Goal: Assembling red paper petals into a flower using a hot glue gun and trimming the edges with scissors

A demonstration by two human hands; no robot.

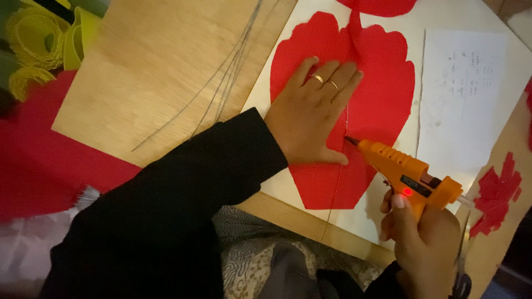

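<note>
The right hand [424, 238] is wrapped tight around the handle of an orange glue gun [407, 174]. 1 finger rests near the trigger, just under a small red light [408, 191] that glows on the side of the gun. The gun's dark tip touches a big red paper petal [382, 94], right beside a thin wire [342, 160] that runs down the middle of the petal.

The left hand [313, 113] lies flat and wide open on the same petal. Its fingers are spread a little and press the paper down, with the thumb close to the gun's tip. 2 rings [326, 82] sit on 2 of the fingers. A black sleeve [183, 210] covers the arm behind it.

The petal lies on a large white sheet [421, 25]. A smaller white paper [465, 99] with faint writing lies to the right of the petal. Another red piece [379, 5] peeks in at the top edge.

Under the white sheet is a pale wooden board [144, 66]. A bunch of thin wires [221, 83] lies across the board. Far to the left are yellow paper rolls [39, 41] and a red sheet [39, 160]. On the right, a ragged red paper scrap [496, 194] lies on another brown board [499, 243].
</note>
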